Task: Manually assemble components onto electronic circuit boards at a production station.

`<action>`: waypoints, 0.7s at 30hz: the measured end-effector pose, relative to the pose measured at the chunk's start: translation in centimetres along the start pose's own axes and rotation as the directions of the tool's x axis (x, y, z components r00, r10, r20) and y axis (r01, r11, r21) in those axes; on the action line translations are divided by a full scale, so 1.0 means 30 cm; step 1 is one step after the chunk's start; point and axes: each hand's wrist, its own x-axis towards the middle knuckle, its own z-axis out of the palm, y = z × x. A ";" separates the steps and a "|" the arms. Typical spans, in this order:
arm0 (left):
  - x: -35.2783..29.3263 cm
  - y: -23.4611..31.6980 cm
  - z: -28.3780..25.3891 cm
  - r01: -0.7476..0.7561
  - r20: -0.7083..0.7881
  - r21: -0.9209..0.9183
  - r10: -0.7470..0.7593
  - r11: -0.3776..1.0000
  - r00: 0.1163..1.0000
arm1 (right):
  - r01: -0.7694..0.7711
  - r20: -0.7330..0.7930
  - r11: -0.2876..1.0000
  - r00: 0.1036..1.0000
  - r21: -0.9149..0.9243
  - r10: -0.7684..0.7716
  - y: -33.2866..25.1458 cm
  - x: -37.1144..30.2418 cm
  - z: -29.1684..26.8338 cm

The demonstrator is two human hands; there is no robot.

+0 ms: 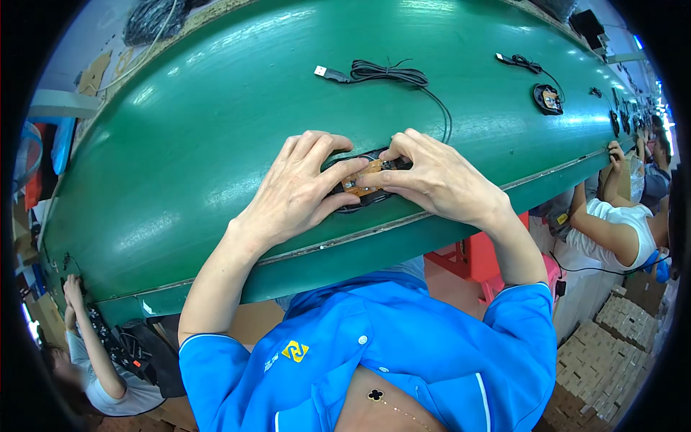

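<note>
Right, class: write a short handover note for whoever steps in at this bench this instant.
Left hand: fingers on the black mouse base, steadying it.
Right hand: fingertips pressing on the brown circuit board in the base.
The base lies on the green conveyor belt; its black USB cable is coiled farther up the belt.
Done: board in the base.
Left: no top cover on yet.

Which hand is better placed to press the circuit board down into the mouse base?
Probably the right hand: its fingertips already sit on the brown circuit board. The left hand wraps the black mouse base from the side, bracing it on the green belt.
</note>
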 end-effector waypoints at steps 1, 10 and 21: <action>0.000 0.001 0.002 0.001 -0.001 0.000 -0.001 1.000 1.000 | 0.000 0.001 1.000 1.000 0.000 0.000 0.000 0.000 -0.001; -0.009 -0.022 0.042 -0.034 -0.107 -0.079 0.025 0.996 0.994 | 0.070 -0.003 0.996 0.998 -0.056 -0.071 0.015 -0.003 -0.006; -0.071 -0.025 -0.004 0.047 -0.145 -0.185 -0.075 0.982 0.987 | 0.022 -0.131 0.995 0.991 0.102 -0.008 -0.038 0.030 0.053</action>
